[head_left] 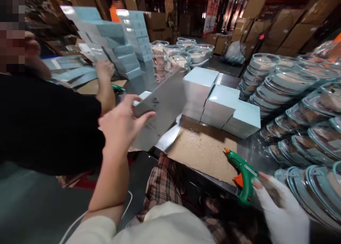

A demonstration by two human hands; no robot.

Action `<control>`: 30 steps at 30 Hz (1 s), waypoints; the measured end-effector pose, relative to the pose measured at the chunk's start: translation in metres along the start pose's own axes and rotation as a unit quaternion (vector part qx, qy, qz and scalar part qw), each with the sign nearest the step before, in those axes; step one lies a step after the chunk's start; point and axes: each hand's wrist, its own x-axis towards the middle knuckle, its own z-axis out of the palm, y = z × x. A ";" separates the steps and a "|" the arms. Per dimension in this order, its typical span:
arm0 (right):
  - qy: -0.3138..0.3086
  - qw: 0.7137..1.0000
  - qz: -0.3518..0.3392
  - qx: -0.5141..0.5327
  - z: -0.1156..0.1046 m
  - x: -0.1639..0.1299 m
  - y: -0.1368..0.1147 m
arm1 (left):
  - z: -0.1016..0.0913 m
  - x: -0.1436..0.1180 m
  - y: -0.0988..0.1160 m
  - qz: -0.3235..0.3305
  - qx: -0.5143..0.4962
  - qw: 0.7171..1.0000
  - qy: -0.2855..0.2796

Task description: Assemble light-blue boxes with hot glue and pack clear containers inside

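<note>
Left hand [121, 125] clamped on flat grey carton blank [160, 110], long axis tilted up toward upper right above surface [247, 150]; right hand [279, 210], gloved, closing on green glue gun [243, 176], nozzle aimed up-left toward blank across cardboard sheet [202, 151].

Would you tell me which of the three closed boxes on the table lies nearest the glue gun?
The rightmost box, directly beyond the glue gun; the other two sit further left.
</note>
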 end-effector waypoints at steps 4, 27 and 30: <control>0.065 0.974 -0.215 0.012 0.037 0.012 -0.048 | 0.043 -0.079 0.045 0.206 -0.164 0.945 -0.192; -0.483 0.828 0.154 0.240 0.050 -0.049 0.007 | 0.096 -0.181 -0.064 0.264 -0.114 0.877 -0.385; -0.445 0.822 0.177 0.309 0.057 -0.077 0.021 | 0.104 -0.183 -0.053 0.330 -0.116 0.849 -0.395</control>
